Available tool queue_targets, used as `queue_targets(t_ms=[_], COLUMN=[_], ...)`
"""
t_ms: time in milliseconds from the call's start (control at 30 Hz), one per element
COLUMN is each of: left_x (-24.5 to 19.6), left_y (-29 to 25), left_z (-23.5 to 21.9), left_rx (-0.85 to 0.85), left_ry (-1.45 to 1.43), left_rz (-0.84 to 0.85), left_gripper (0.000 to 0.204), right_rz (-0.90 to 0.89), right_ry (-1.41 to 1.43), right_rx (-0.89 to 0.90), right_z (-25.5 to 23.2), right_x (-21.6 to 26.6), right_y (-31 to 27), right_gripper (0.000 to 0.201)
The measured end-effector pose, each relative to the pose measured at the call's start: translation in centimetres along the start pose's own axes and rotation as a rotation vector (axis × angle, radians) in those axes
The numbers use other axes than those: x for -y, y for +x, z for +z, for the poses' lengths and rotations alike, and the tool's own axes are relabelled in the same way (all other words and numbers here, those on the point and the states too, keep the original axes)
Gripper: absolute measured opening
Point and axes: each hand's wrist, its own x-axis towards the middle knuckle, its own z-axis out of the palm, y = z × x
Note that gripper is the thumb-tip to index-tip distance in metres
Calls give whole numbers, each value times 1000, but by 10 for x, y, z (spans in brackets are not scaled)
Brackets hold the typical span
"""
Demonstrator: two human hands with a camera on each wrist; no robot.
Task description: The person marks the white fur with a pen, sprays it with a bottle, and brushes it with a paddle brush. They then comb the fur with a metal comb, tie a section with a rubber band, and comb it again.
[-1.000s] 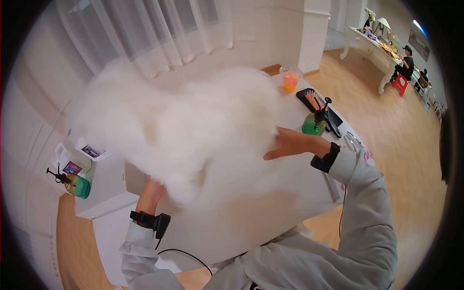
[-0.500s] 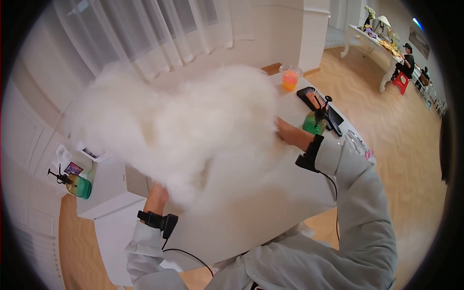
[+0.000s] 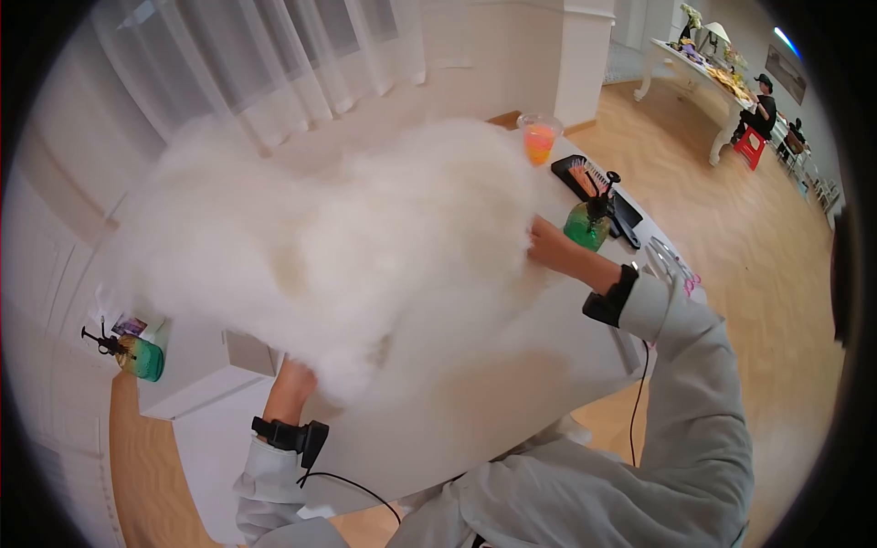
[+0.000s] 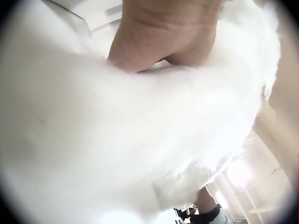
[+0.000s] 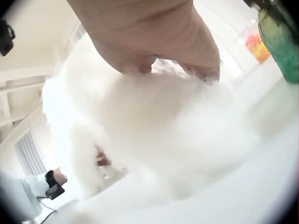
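A fluffy white dog [image 3: 393, 210] stands on the white table, its outline blurred; its head end is at the left. My left hand [image 3: 291, 388] grips it low on the near side, most of the fingers buried in fur. In the right wrist view, a few fingers of the left hand [image 5: 102, 157] show curled at the dog's underside. At the right end of the body, my right hand [image 3: 551, 248] holds the dog with thumb and fingers either side of a tuft. Its fingertips are hidden in the fur in the right wrist view.
A green spray bottle [image 3: 585, 225], a brush [image 3: 585, 175], scissors [image 3: 674, 260] and a plastic cup [image 3: 539, 139] with orange contents stand or lie along the table's right side. Another spray bottle [image 3: 140, 357] stands at the far left by a white box. A person [image 3: 760, 110] sits far off.
My right hand has gone from spread fingers beside the fur to bent fingers sunk into it. The left hand keeps its hold. The view has shifted slightly.
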Motion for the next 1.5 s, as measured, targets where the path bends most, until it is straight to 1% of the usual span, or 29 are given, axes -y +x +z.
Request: queue_targets(t_ms=[33, 100, 167, 233, 267, 333, 367, 400, 433, 467, 533, 567, 667, 733, 767, 833, 867, 933, 1033, 1100, 1133, 1200, 1233, 1300, 1333, 1400, 1433, 1467, 1500], left_x=[0, -4, 4, 21, 24, 26, 6, -15, -30, -33, -38, -43, -55, -52, -51, -51, -54, -54, -57, -57, -56, -57, -57, -57, -58, -58, -58, -57, -57], left_y=[-3, -9, -7, 6, 6, 5, -8, -20, -27, -25, -29, -43, -92, -109, -115, -125, -125, -131, -126, -122, -120, -116, -117, -117, -116, -116, -116, -116, -116], left_z=[1, 5, -10, -46, -52, -59, -25, 10, 38, 39, 33, 34, 49, 60, 64, 70, 74, 91, 110, 118, 121, 124, 125, 127, 129, 130, 131, 132, 132], left_rx=[-32, -54, -79, 144, 144, -42, -49, -234, -421, -438, -300, -304, -397, -472, -470, -374, -376, -265, -161, -112, -82, -51, -24, 1, 7, 14, 13, 11, 11], left_ry=[63, 75, 86, 717, 718, 664, 666, 757, 842, 839, 785, 788, 956, 1086, 1088, 1174, 1173, 1158, 1103, 1072, 1075, 1080, 1081, 1084, 1088, 1092, 1079, 1066, 1066], left_rz=[39, 30, 20, 380, 387, 353, 363, 266, 163, 153, 434, 448, 594, 803, 806, 1032, 1028, 1131, 1156, 1169, 1173, 1174, 1120, 1066, 1057, 1046, 1014, 983, 982], left_gripper=[53, 48, 45, 43, 43, 44, 44, 44, 44, 44, 28, 28, 15, 7, 7, 10, 10, 14, 21, 24, 26, 28, 28, 27, 30, 32, 35, 37, 37], right_rz=[82, -370, -457, -367, -372, -175, -91, -99, 27, 152, 86, 75, 44, 23, 63, 103, 106, 102, 95, 2, 8, -73, -71, 83, 82, 64, 65, 172, 278], right_ry=[145, 45, -95, 7, 7, -87, -90, -88, -77, -66, -157, -122, -107, -125, -142, -158, -77, 7, 129, -92, -92, -363, -362, -135, -133, 221, 221, 341, 460], right_rx=[-31, -429, -758, -1023, -1027, -1025, -924, -914, -758, -595, -611, -616, -662, -688, -663, -641, -595, -557, -516, -545, -551, -679, -682, -545, -545, -399, -397, -297, -194], right_z=[-3, -8, -32, -53, -61, -71, -73, -76, -81, -87, -94, -93, -78, -78, -79, -81, -80, -81, -79, -81, -82, -83, -85, -91, -93, -100, -105, -111, -114], right_x=[10, 1, -3, -18, -29, -56, -66, -74, -79, -86, -95, -84, -68, -75, -76, -75, -62, -56, -68, -83, -92, -85, -87, -88, -88, -69, -59, -48, -44], right_y=[-5, -26, -37, -40, -42, -39, -38, -30, -23, -13, 4, -3, -32, -39, -39, -42, -43, -47, -44, -39, -41, -42, -43, -41, -41, -48, -52, -56, -58], right_gripper=[43, 45, 48, 51, 51, 56, 63, 63, 65, 67, 62, 56, 48, 45, 44, 43, 42, 41, 40, 38, 38, 37, 37, 34, 34, 28, 28, 24, 31])
